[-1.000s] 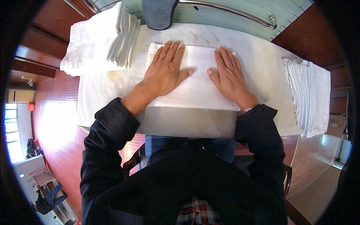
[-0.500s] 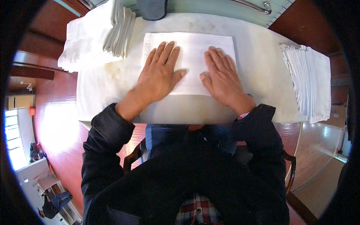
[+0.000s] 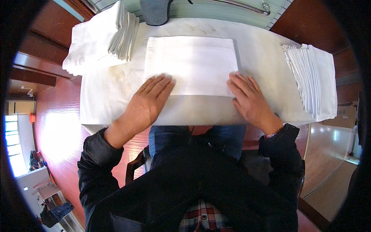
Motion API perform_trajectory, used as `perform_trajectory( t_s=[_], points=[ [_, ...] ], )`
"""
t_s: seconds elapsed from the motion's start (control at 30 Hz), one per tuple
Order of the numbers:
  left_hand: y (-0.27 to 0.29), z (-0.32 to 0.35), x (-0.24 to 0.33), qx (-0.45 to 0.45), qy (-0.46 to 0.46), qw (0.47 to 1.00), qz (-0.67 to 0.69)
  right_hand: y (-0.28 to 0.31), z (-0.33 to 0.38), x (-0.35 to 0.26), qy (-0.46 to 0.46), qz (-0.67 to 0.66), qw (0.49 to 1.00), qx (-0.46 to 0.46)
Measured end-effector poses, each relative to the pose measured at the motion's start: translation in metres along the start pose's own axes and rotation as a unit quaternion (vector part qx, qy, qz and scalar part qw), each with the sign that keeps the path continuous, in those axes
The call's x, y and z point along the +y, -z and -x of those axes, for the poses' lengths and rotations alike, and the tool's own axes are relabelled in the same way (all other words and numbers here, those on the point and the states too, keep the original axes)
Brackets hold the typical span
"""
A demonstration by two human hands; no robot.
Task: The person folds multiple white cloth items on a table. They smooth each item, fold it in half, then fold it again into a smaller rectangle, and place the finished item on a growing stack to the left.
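Observation:
A folded white cloth [image 3: 197, 63] lies flat on the table in front of me, its edges squared into a rectangle. My left hand [image 3: 148, 98] rests at its near left corner, fingers stretched out side by side on the fabric; its thumb is hidden. At the near right corner is my right hand [image 3: 251, 98], with its fingertips laid over the cloth's right edge and the thumb beside the near edge. Both hands are open, and neither one grips anything.
A tall stack of folded white cloths [image 3: 96, 42] stands at the table's far left, another stack [image 3: 319, 81] at the right. The marble-patterned table [image 3: 208, 110] ends just before my lap. Behind it are a dark grey object [image 3: 154, 11] and a metal bar [image 3: 247, 7].
Both hands have slid from the middle of the cloth toward me and outward, to its near corners. The right hand has moved farther right. The cloth keeps its folded shape.

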State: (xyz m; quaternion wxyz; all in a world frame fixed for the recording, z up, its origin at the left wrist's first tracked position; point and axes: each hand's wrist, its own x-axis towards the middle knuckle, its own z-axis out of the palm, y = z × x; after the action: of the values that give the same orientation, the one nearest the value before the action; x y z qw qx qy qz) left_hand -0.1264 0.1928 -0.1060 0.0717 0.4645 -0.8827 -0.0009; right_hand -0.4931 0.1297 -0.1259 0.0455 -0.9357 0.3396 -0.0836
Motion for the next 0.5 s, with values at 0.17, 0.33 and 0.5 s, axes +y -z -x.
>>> perform_trajectory(
  t_s=[0.17, 0.33, 0.5],
  points=[
    [-0.010, -0.003, -0.007, 0.059, 0.053, 0.993, -0.090, -0.003, -0.008, -0.003, 0.007, 0.053, 0.997, 0.048],
    [-0.017, 0.001, -0.022, 0.129, 0.068, 0.989, -0.029, -0.016, -0.015, 0.005, -0.007, 0.011, 0.993, 0.119],
    [0.019, 0.004, -0.020, 0.165, 0.129, 0.965, 0.156, 0.015, -0.022, 0.011, -0.006, -0.070, 0.975, 0.212]
  ],
)
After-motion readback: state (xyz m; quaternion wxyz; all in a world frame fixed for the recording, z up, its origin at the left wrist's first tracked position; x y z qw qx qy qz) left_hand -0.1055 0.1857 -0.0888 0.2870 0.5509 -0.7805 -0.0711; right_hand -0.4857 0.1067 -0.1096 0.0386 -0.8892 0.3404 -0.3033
